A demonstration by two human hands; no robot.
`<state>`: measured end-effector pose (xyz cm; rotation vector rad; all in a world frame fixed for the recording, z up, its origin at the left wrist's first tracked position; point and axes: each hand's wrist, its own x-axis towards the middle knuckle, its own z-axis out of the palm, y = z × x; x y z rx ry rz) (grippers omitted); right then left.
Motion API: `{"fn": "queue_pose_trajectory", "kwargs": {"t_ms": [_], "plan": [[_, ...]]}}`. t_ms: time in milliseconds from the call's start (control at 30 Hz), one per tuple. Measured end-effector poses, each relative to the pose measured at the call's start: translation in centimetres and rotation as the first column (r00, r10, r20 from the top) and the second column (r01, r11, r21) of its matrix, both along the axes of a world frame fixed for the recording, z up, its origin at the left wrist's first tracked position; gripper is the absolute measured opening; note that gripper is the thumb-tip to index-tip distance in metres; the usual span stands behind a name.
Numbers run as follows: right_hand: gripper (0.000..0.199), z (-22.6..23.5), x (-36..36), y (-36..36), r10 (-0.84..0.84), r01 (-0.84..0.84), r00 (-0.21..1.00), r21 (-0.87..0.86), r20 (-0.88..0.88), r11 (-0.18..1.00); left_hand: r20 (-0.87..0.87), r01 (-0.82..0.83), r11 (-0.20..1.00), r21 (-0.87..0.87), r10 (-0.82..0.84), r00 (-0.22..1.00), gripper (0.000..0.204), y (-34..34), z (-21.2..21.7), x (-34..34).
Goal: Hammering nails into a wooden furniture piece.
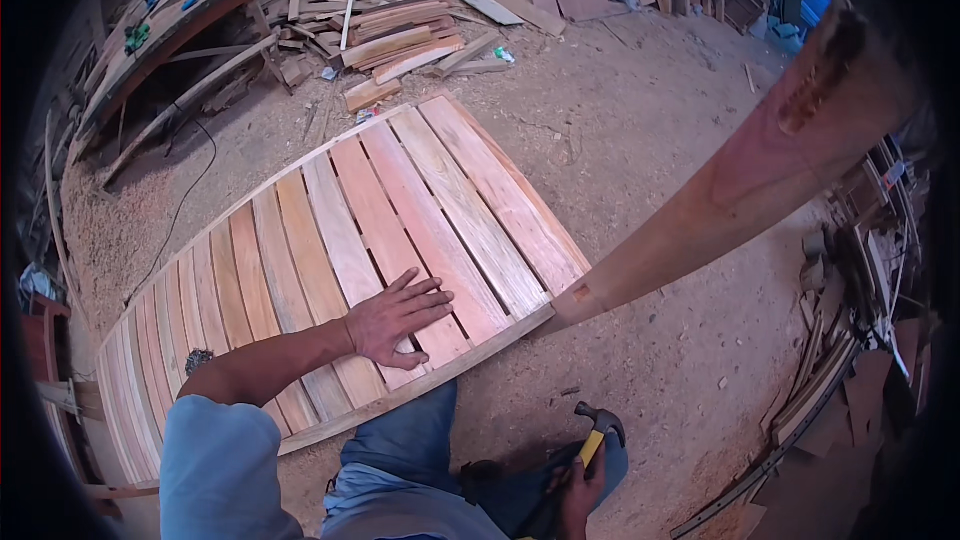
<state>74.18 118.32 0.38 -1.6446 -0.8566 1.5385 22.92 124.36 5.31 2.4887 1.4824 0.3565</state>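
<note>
A long panel of wooden slats, with narrow gaps between them, lies in front of me and stretches to the left. My left hand rests flat on the slats by the near right edge, its fingers spread. Something small and pale shows beside the thumb, too unclear to name. Low on the right, near my knee, my right hand is closed round the yellow handle of a claw hammer, whose dark head points up. A small grey heap, apparently nails, sits on the panel beyond my left forearm.
A thick wooden post rises at the panel's right corner. Stacked boards and scrap wood lie at the back. A workbench stands far left, with a dark cable on the dusty floor. More offcuts line the right.
</note>
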Motion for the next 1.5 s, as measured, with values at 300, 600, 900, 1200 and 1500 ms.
{"fn": "queue_pose_trajectory", "kwargs": {"t_ms": [300, 600, 900, 1200, 1500], "plan": [[0.066, -0.5, -1.5, 1.2, 0.111, -0.112, 0.993, -0.027, -0.038, 0.993, 0.031, 0.012, 1.0, 0.019, -0.012, 0.999, 0.103, -0.7, -0.9, -0.3], [0.066, -0.1, -3.5, 2.9, 0.19, -0.191, 0.98, -0.009, -0.064, 0.982, 0.053, -0.001, 0.999, 0.051, -0.001, 0.999, 0.102, -0.9, -2.6, -0.5], [0.066, -0.9, -3.8, 2.2, -0.015, 0.014, 1.0, 0.056, 0.012, 0.998, 0.091, 0.008, 0.991, 0.135, -0.021, 0.996, 0.1, 0.0, -2.8, -0.1], [0.069, 6.2, -9.4, -5.7, -0.147, 0.128, 0.979, 0.135, 0.139, 0.983, 0.074, -0.051, 0.986, 0.157, 0.04, 0.996, 0.098, -1.7, -3.1, -0.5], [0.067, 7.9, -14.6, -8.6, 0.059, -0.126, 0.96, 0.234, 0.273, 0.964, 0.639, -0.781, 0.577, 0.239, 0.513, 0.574, 0.039, -18.5, 0.7, 0.5]]}}
